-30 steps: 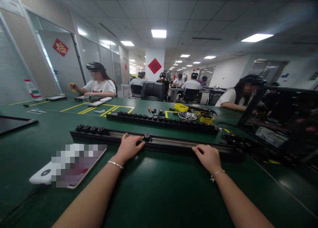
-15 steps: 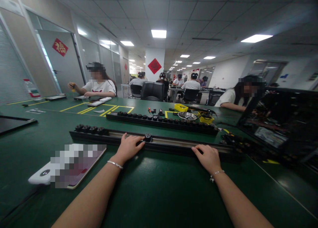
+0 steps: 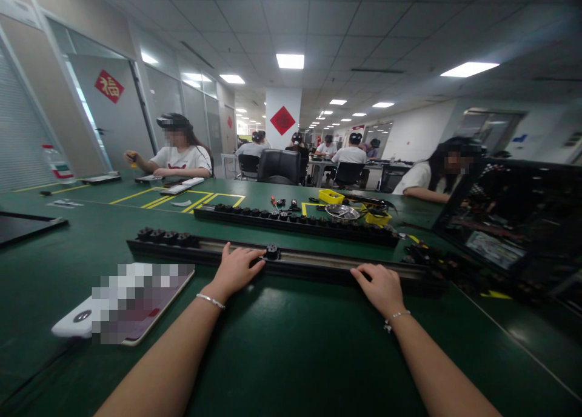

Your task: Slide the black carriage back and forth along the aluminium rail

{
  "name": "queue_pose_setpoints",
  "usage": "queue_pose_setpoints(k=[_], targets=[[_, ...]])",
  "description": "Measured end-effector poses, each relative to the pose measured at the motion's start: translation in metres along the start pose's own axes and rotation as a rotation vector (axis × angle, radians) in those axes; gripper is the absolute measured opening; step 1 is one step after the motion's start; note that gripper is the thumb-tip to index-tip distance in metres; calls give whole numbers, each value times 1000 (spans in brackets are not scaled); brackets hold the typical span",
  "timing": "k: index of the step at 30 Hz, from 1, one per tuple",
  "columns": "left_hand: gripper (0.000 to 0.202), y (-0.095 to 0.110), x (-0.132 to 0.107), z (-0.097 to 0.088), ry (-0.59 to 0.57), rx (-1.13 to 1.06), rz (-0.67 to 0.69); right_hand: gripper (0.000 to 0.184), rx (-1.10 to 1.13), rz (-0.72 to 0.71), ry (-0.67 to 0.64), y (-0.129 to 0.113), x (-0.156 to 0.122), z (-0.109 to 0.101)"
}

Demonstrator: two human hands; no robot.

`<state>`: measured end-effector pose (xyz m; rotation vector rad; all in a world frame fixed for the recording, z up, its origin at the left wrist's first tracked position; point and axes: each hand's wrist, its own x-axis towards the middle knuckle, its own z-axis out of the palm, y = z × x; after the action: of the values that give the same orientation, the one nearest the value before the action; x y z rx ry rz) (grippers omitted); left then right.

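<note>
A long black rail (image 3: 236, 259) with a metallic inner channel lies across the table in front of me. My left hand (image 3: 239, 268) rests over its near edge, fingers stretched out, with the fingertips against a single black socket block (image 3: 272, 251) seated in the channel. Several similar socket blocks (image 3: 164, 236) stand grouped at the rail's left end. Farther right, my right hand (image 3: 378, 283) grips the near wall of the rail, its fingers bent over the edge and partly hidden.
Behind it lies a second black rail (image 3: 295, 224) filled with socket blocks. Yellow bins (image 3: 331, 197) and a round metal dish (image 3: 342, 212) stand beyond. A phone (image 3: 159, 299) with a white device (image 3: 75, 320) lies at left. Co-workers sit across the table; a dark panel (image 3: 500, 223) stands at right.
The single socket block has shifted very slightly to the right along the channel, with my left fingertips at it. My right hand has stayed in place.
</note>
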<state>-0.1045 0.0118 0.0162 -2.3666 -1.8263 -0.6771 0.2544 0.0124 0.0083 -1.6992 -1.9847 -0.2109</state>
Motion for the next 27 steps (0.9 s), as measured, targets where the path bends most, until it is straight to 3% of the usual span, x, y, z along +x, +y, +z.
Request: queue_pose_setpoints(k=[11, 27], targets=[[35, 2, 1, 11, 36, -9, 136, 42, 15, 22, -20, -1, 1, 0], [32, -2, 6, 16, 19, -52, 124, 40, 18, 25, -20, -2, 0, -2]])
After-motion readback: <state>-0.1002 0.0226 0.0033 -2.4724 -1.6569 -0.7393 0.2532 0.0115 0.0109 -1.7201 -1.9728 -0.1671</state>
